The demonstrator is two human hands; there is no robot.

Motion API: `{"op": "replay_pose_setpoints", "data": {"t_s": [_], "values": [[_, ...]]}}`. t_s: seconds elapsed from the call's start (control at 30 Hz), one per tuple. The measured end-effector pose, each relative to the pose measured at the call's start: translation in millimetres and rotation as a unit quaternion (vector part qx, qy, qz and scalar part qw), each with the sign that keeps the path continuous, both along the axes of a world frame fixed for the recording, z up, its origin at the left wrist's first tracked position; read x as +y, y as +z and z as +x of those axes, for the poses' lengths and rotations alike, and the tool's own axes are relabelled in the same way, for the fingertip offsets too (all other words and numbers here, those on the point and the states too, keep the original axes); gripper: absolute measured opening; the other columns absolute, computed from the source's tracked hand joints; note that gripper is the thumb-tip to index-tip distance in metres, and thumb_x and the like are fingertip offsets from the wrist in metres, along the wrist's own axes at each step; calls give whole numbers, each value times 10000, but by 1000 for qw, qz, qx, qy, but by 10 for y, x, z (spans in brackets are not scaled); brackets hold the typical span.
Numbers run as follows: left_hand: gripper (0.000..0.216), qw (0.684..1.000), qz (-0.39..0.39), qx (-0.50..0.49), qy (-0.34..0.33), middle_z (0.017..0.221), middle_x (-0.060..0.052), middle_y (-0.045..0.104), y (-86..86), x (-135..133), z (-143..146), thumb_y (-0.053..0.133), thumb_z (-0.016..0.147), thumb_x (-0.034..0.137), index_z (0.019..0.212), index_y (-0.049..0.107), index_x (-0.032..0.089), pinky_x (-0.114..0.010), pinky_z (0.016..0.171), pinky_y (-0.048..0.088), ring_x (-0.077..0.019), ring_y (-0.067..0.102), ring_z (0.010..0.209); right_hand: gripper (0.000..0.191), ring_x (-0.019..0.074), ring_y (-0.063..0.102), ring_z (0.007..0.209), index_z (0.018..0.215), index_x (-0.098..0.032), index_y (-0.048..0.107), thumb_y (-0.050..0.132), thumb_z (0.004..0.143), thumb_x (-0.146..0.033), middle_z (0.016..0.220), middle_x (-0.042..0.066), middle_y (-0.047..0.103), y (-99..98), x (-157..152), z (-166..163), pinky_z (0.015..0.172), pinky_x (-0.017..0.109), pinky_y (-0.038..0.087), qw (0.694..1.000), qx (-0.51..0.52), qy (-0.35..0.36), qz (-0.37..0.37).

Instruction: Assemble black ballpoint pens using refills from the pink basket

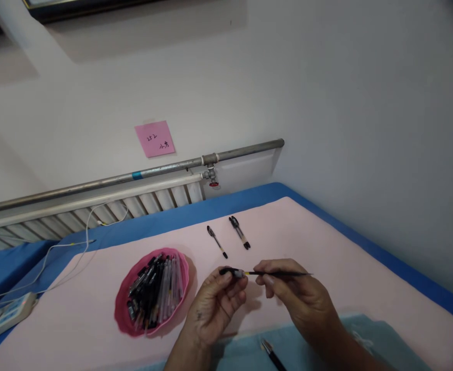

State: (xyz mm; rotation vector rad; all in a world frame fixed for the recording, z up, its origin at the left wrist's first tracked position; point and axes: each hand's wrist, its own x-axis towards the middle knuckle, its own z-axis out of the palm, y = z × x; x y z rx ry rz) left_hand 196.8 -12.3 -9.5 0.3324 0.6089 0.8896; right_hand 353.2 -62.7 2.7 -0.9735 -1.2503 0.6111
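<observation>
My left hand (215,305) pinches the black grip end of a pen part (231,272) just above the pink table cover (327,242). My right hand (296,294) pinches a thin black pen refill (284,273) that runs level from that part out to the right. Both hands are closed and nearly touch at the middle. A pink bowl (123,314) holding several black and clear pens stands just left of my left hand. Two assembled black pens (216,241) (239,233) lie side by side farther back on the cover.
Another pen (273,355) lies on a light blue cloth at the near edge. A white power strip (3,318) with cables sits at the far left on the blue sheet. A radiator and pipe (164,167) run along the wall, under a pink sticky note (154,138).
</observation>
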Motion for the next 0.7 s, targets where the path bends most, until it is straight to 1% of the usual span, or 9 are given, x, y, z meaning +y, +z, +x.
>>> {"op": "replay_pose_setpoints", "data": {"t_s": [0.1,0.2,0.37,0.43,0.57,0.7], "values": [[82,1000,-3,1,1,745,-80,725,8,-2,5,695,672,55,736,670,100,-218,617,544,-170,689,727,121,164,632,672,856,-244,689,600,793,-191,848,43,680,7,2,-1,534,260,512,1000,-3,-10,-18],[81,1000,-14,1,5,742,-80,726,1,0,4,688,673,43,727,669,101,-218,612,544,-175,690,730,110,170,631,665,851,-235,690,597,799,-211,865,54,678,4,4,-9,536,275,508,1000,7,-2,-30],[90,1000,-26,-6,8,736,-83,728,-25,3,-4,684,668,26,719,670,99,-216,596,542,-178,692,718,79,149,614,604,853,-243,660,619,790,-217,840,37,677,14,10,-28,482,254,483,995,82,11,-47],[88,1000,-26,-4,8,732,-81,728,-28,5,-4,685,669,30,717,668,101,-215,592,541,-178,692,714,68,138,602,576,840,-240,659,628,783,-217,820,31,675,17,17,-30,473,248,475,995,92,9,-48],[81,1000,-20,1,6,726,-74,727,-23,11,1,682,677,38,723,669,103,-215,598,540,-173,691,711,79,129,589,551,840,-235,674,618,788,-215,789,28,670,1,29,-22,477,247,478,997,65,11,-42],[85,1000,-20,-3,2,737,-84,729,-26,16,3,688,669,34,724,670,97,-217,597,542,-180,692,720,105,150,616,618,859,-235,684,600,799,-216,840,44,680,-10,11,-5,508,253,498,999,24,2,-32]]}}
